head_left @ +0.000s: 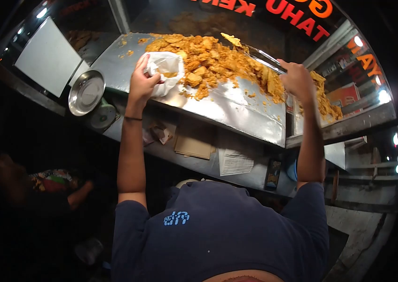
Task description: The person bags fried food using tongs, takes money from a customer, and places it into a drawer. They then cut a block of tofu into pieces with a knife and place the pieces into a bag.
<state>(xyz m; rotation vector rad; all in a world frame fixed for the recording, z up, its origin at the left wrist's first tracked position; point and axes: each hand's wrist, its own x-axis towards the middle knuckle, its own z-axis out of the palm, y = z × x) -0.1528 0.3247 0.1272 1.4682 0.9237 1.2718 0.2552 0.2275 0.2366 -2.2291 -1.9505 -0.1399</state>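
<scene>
My left hand (143,81) is closed on the rim of an open white paper bag (167,88), its thumb over the near edge. A bit of fried food shows inside the bag. My right hand (297,81) grips metal tongs (264,58) that reach left over the food. A golden fried piece (231,39) is at the tips of the tongs, above the back of the pile. The large heap of fried food (217,61) lies on a metal tray (194,102), right of the bag.
A scale with a round metal pan (86,92) stands at the left, near a white panel (48,56). Brown paper sheets (194,141) and white printed sheets (236,160) lie on the lower shelf. Glass with red lettering surrounds the tray. Another person (53,188) is at the lower left.
</scene>
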